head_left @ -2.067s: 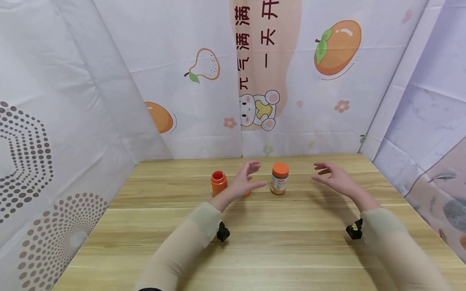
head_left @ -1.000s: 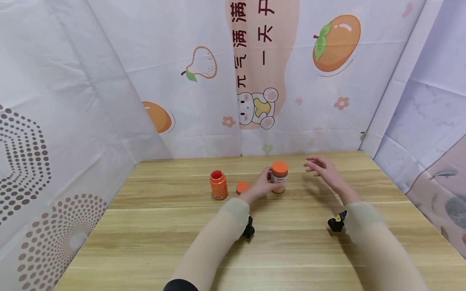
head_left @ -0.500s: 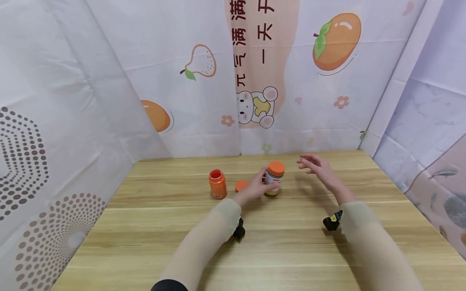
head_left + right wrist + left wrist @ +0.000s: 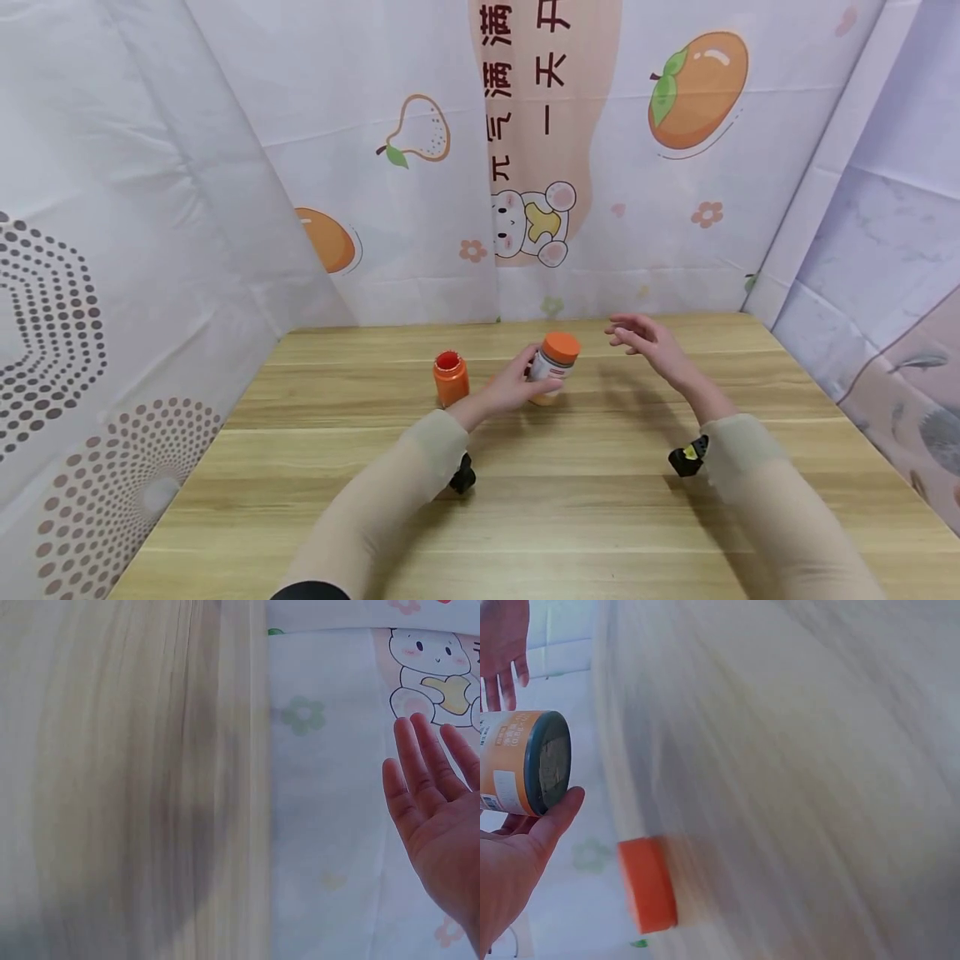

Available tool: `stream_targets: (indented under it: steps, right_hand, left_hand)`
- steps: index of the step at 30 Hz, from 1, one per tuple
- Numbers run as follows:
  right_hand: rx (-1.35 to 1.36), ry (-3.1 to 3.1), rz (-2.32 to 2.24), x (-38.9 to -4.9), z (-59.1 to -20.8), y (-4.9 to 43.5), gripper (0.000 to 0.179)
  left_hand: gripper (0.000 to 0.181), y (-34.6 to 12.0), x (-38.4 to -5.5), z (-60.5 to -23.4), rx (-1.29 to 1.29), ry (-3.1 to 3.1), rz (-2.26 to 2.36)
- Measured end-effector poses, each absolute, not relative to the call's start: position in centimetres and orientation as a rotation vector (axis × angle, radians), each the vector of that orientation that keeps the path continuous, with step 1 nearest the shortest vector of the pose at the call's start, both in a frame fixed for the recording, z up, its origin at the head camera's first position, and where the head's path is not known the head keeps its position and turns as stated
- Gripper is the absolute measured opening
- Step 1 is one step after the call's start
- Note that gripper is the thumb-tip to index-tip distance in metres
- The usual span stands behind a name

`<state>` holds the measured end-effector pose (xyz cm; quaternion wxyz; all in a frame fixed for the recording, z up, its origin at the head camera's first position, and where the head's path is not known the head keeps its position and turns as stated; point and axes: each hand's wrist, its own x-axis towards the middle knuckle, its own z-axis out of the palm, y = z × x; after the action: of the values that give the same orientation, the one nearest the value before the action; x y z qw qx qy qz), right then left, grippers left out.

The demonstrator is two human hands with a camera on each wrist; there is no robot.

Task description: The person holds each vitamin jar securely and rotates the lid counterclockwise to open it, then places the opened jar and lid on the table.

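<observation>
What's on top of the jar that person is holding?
An orange lid sits on top of the jar, which tilts in the left hand. The lid covers the jar's mouth, so whatever lies directly beneath it can't be seen.

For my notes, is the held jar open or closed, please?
Closed: in the head view, the jar has its orange lid on.

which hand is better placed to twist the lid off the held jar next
Probably the right hand: it holds nothing and sits just right of the orange lid, while the left hand grips the jar below that lid.
</observation>
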<state>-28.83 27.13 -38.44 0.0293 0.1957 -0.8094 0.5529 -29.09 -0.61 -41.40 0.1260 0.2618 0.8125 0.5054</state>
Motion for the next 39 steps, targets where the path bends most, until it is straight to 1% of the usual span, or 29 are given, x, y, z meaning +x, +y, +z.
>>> stream_targets:
  steps: [11,17,20,29,39]
  right_hand:
    - [0.685,-2.517,1.61,-27.8,-37.1,26.7,0.038]
    - [0.805,-2.522,1.556,-27.0,-36.5,25.9,0.034]
    - [0.871,-2.513,1.573,-26.4,-36.2,25.2,0.034]
    - [0.949,-2.576,1.479,-24.3,-34.9,22.5,0.034]
    - [1.062,-2.533,1.386,-23.3,-34.6,20.0,0.038]
  left_hand:
    - [0.065,-2.7,-28.1,-39.4,0.866,2.364,1.426]
    - [0.064,-4.0,-27.3,-38.3,0.978,2.341,1.351]
    - [0.065,-4.7,-26.8,-37.7,1.007,2.346,1.329]
    - [0.062,-6.7,-25.5,-36.8,1.027,2.44,1.308]
    - [0.065,-8.0,-24.4,-36.3,1.043,2.5,1.242]
